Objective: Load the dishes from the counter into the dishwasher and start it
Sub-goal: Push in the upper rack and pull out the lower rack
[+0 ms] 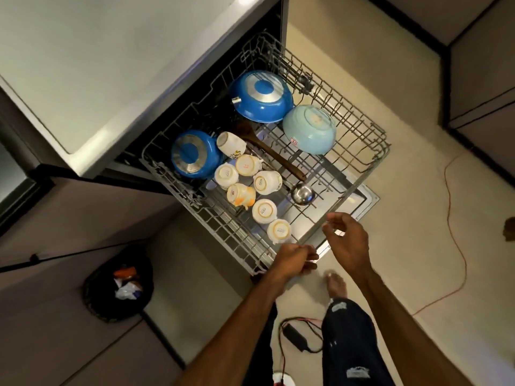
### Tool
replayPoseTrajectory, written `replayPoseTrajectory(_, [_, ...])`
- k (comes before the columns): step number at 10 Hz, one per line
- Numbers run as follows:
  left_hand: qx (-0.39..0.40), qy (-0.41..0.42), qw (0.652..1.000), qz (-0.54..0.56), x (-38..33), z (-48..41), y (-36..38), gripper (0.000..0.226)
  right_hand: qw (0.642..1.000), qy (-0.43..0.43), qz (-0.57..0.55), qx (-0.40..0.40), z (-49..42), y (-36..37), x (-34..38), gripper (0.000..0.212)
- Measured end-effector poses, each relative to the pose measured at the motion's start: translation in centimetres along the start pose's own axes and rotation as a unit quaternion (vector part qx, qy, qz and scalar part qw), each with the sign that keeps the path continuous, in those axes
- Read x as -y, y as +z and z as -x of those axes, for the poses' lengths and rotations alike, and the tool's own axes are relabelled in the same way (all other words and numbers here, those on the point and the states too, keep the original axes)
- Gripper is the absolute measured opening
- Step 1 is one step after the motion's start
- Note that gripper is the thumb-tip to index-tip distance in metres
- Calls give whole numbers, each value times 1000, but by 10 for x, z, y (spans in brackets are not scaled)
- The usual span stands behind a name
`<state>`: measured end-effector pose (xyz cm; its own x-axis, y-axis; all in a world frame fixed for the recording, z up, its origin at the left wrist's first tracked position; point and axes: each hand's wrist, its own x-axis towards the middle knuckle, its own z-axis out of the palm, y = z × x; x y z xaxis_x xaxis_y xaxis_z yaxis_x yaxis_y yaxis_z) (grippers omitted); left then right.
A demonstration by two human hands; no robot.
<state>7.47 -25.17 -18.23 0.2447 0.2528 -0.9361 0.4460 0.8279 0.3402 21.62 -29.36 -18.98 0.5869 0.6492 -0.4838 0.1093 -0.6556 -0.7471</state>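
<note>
A knee (348,327) in torn jeans and a bare foot (336,284) stand on the floor (404,207) just short of the open dishwasher. A black adapter (294,337) with its leads lies beside the knee. To the left, a dark bin (94,285) with scraps sits against the cabinet front, near the rack's left corner. To the right, an orange cable (447,201) trails over the floor, well apart from the door (365,197).

The left hand (296,257) grips the front rim of the pulled-out rack (228,232), fingers curled round the wire. The right hand (348,240) hovers just beside it over the front right corner, fingers loosely bent and holding nothing.

Seven cups (263,181) stand mouth down in a cluster from the front rim back along the middle of the rack. A steel ladle (302,194) lies right of them, and a wooden spoon (274,156) runs diagonally behind it. The front right part of the rack is bare wire, as is a strip along its left side.

Farther back, a small blue pot (192,154) sits upside down at the left, touching one cup. A blue pan (262,96) lies inverted at the rear, with a pale bowl (309,129) just beside it on the right. The counter (97,65) edge overhangs the rack's rear left.
</note>
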Motion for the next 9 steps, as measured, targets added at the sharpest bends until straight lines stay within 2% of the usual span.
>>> replayPoseTrajectory(2, [-19, -56, 978, 198, -16, -18, 33, 43, 994, 84, -56, 41, -54, -24, -6, 21])
replayPoseTrajectory(3, [-42, -93, 941, 322, -23, -30, 52, 47, 981, 147, -119, 53, -85, -37, -8, 17])
replayPoseTrajectory(4, [-89, -111, 856, 497, -27, -46, 75, 40, 973, 175, -133, 76, -116, -56, -7, 24])
replayPoseTrajectory(5, [-162, -64, 808, 563, -27, -60, 93, 43, 947, 242, -179, 114, -139, -70, -8, 30])
replayPoseTrajectory(6, [-192, -25, 755, 627, -29, -70, 105, 28, 904, 290, -265, 166, -148, -72, -7, 3])
replayPoseTrajectory(7, [-202, 10, 703, 681, -26, -76, 106, 9, 880, 296, -310, 203, -153, -65, -12, 13])
replayPoseTrajectory(9, [-186, 53, 661, 725, -18, -86, 110, 14, 875, 292, -325, 211, -161, -51, -33, 17])
